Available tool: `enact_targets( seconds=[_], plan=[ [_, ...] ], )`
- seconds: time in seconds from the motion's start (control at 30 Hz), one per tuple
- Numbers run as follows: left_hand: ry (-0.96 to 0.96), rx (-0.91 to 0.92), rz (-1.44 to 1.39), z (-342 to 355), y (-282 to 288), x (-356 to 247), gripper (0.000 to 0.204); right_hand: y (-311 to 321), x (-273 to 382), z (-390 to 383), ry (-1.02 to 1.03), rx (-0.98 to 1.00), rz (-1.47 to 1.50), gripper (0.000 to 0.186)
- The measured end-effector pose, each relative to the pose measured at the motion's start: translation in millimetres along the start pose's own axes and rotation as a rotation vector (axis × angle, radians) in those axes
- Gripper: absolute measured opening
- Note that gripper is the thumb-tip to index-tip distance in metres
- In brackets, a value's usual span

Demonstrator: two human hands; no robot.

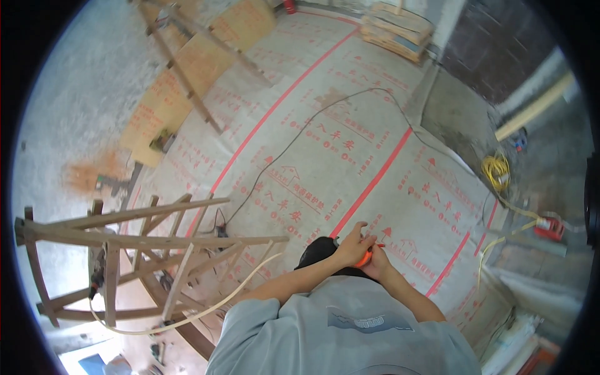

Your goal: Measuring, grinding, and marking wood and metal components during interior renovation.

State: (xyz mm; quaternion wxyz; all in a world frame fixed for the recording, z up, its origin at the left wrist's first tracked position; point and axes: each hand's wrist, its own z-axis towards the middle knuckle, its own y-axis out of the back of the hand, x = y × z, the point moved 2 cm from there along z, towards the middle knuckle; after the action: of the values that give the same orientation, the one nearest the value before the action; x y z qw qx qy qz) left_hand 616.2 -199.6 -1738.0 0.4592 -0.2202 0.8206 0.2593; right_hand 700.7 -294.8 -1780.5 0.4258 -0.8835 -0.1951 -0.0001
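Both my hands meet in front of my chest around a small rounded orange object (pixel 364 258), perhaps a tape measure; its kind is mostly hidden by fingers. My left hand (pixel 351 250) closes on it from the left, with one finger stretched out ahead. From the right, my right hand (pixel 376 265) grips the same object, fingers bent. A thin red tip (pixel 380 245) sticks out by the right fingers; I cannot tell what it belongs to. Below the hands is a dark shape (pixel 315 251), likely my trousers or shoe.
A wooden trestle (pixel 156 234) stands close on the left, with a pale hose (pixel 206 314) looping past it. Printed floor sheeting (pixel 300 181) with red tape spreads ahead, crossed by a black cable (pixel 275 159). A yellow cord coil (pixel 495 172) and stacked packs (pixel 397 30) lie right and far.
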Motion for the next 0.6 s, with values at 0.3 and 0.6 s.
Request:
enact_targets(
  seconds=[0.3, 0.6],
  plan=[
    [-0.103, -0.016, -0.177, 112, 107, 26, 0.054, -61, 116, 119, -0.131, -0.05, -0.651, 0.034],
    [-0.022, 0.023, -0.168, 174, 362, 55, 0.051, -4, 247, 286, -0.007, -0.253, -1.955, 0.023]
  ],
)
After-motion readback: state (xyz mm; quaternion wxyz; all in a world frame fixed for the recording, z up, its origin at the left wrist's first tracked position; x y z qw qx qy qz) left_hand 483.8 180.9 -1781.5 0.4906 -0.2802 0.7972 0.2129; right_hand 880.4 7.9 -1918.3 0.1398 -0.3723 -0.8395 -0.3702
